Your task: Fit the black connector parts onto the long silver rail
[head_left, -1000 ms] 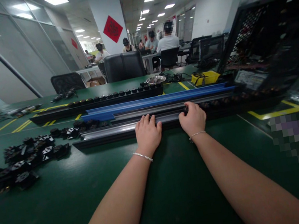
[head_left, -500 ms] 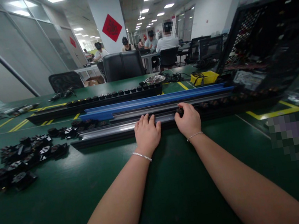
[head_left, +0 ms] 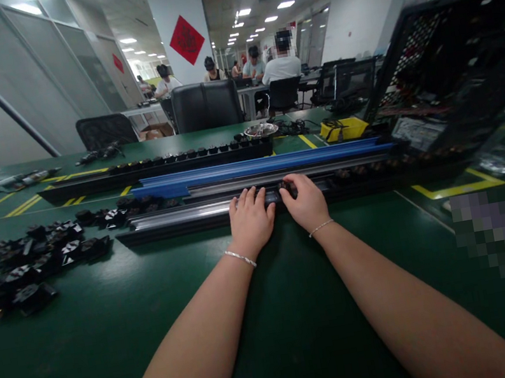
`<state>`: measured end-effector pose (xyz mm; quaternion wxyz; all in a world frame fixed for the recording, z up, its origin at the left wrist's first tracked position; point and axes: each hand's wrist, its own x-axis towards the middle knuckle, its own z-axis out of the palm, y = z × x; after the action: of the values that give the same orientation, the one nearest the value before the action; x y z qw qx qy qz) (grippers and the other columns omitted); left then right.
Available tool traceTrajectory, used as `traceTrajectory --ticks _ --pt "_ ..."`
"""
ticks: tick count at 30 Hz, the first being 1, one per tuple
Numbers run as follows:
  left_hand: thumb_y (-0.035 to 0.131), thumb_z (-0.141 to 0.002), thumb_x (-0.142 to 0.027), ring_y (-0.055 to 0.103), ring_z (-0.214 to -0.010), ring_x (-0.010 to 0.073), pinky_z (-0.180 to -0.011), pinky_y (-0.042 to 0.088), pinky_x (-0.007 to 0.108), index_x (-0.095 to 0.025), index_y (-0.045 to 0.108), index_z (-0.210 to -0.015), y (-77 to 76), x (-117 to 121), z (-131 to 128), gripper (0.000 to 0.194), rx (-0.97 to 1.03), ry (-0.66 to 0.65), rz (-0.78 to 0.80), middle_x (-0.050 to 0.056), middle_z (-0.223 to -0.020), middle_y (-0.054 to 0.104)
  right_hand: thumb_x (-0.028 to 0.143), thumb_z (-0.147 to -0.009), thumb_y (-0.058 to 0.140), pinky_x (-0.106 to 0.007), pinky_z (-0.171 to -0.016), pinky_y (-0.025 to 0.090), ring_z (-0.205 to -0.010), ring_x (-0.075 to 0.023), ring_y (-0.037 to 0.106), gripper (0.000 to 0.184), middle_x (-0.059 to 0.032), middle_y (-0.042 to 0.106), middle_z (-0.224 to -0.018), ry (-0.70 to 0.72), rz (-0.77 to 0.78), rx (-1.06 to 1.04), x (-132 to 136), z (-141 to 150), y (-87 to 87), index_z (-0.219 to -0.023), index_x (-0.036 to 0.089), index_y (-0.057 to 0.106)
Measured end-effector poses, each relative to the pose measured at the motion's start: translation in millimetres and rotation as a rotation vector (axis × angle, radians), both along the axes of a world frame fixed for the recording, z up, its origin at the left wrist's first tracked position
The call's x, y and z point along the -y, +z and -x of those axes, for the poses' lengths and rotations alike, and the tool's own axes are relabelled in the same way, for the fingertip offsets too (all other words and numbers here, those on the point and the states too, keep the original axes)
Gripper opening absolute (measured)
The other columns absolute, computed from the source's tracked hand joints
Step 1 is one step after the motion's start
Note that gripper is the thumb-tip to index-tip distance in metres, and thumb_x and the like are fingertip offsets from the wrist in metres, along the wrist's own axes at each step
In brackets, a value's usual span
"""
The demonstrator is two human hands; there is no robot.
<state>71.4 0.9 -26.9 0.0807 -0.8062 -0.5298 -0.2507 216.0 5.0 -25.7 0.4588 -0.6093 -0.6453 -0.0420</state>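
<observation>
My left hand (head_left: 251, 218) lies on a long black rail (head_left: 172, 229) with a shiny silvery channel, its fingers stretched over the top. Close by on the right, my right hand (head_left: 306, 202) grips a small black part (head_left: 284, 187) between thumb and fingers at the channel. More small dark parts (head_left: 366, 171) sit in a row along the rail's right stretch. A heap of loose black parts (head_left: 56, 244) lies to the left of the rail. What is under my left palm is hidden.
Behind the rail lie a blue rail (head_left: 249, 168) and another black rail (head_left: 157, 169) carrying a row of parts. Farther back are a metal dish (head_left: 260, 129) and a yellow tray (head_left: 344, 129). A dark metal rack (head_left: 454, 65) rises at right. Several people sit beyond.
My right hand has slid left along the rail with the small black part, closer to my left hand. My left hand has stayed almost in place on the rail.
</observation>
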Motion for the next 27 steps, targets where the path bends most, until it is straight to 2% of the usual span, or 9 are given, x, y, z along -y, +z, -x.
traceTrajectory --ticks 2,7,9,12,15,21,24,27 --pt "0.031 -0.093 -0.042 0.036 -0.134 0.0225 -0.111 0.023 0.044 -0.021 0.045 -0.136 -0.5 0.0 0.1 0.050 0.000 0.001 0.003 0.007 -0.141 0.047 0.025 -0.083 0.045 -0.034 -0.088 0.044 -0.095 -0.0214 0.059 0.026 -0.0105 0.064 -0.105 -0.003 -0.007 -0.006 -0.2 -0.9 -0.4 -0.104 0.017 0.059" --pt "0.036 -0.091 -0.038 0.036 -0.134 0.0225 -0.112 0.022 0.044 -0.018 0.039 -0.139 -2.6 -0.4 0.0 0.053 0.007 -0.020 0.012 0.009 -0.141 0.048 0.024 -0.083 0.042 -0.041 -0.094 0.037 -0.094 -0.0245 0.058 0.025 -0.0104 0.068 -0.096 -0.208 0.053 0.051 1.4 -2.4 0.5 -0.095 0.017 0.062" --pt "0.038 -0.090 -0.036 0.035 -0.134 0.0226 -0.112 0.021 0.044 -0.017 0.037 -0.140 -3.4 -0.8 -0.2 0.054 0.007 -0.028 0.014 0.009 -0.141 0.047 0.024 -0.083 0.042 -0.043 -0.097 0.033 -0.092 -0.0245 0.058 0.025 -0.0093 0.068 -0.090 -0.235 0.106 0.086 2.2 -1.4 0.5 -0.091 0.018 0.064" --pt "0.040 -0.088 -0.034 0.035 -0.134 0.0226 -0.112 0.021 0.043 -0.019 0.034 -0.142 -3.0 -0.7 -0.2 0.056 0.005 -0.036 0.019 0.009 -0.141 0.047 0.023 -0.083 0.042 -0.045 -0.101 0.028 -0.093 -0.0230 0.057 0.025 -0.0074 0.069 -0.089 -0.201 0.137 0.117 2.5 0.7 -0.2 -0.090 0.020 0.066" --pt "0.042 -0.087 -0.034 0.035 -0.134 0.0230 -0.111 0.022 0.044 -0.026 0.030 -0.144 -0.3 1.0 0.1 0.058 -0.015 -0.033 0.033 0.007 -0.143 0.045 0.024 -0.083 0.042 -0.045 -0.103 0.025 -0.096 -0.0225 0.056 0.026 -0.0069 0.069 -0.091 -0.171 0.137 0.118 2.8 2.1 -0.4 -0.091 0.021 0.066" --pt "0.048 -0.086 -0.034 0.035 -0.133 0.0303 -0.107 0.026 0.049 -0.040 0.024 -0.144 3.5 4.4 -0.4 0.063 -0.087 -0.068 0.022 0.007 -0.144 0.043 0.019 -0.083 0.039 -0.046 -0.105 0.023 -0.101 -0.0227 0.056 0.028 -0.0067 0.069 -0.098 -0.095 0.154 0.125 5.8 6.5 2.0 -0.093 0.021 0.065" --pt "0.049 -0.085 -0.033 0.034 -0.133 0.0331 -0.106 0.026 0.050 -0.043 0.025 -0.143 3.4 4.5 -1.7 0.064 -0.111 -0.061 0.018 0.008 -0.144 0.042 0.014 -0.080 0.037 -0.045 -0.106 0.023 -0.103 -0.0225 0.056 0.030 -0.0073 0.069 -0.098 -0.040 0.172 0.135 6.1 8.5 2.5 -0.092 0.020 0.064" --pt "0.050 -0.084 -0.033 0.033 -0.134 0.0337 -0.107 0.025 0.051 -0.043 0.024 -0.143 2.9 4.8 -3.3 0.065 -0.136 -0.044 0.019 0.007 -0.144 0.042 0.011 -0.077 0.037 -0.044 -0.107 0.023 -0.106 -0.0222 0.056 0.034 -0.0074 0.069 -0.103 0.003 0.175 0.111 5.1 7.4 1.5 -0.099 0.019 0.062"
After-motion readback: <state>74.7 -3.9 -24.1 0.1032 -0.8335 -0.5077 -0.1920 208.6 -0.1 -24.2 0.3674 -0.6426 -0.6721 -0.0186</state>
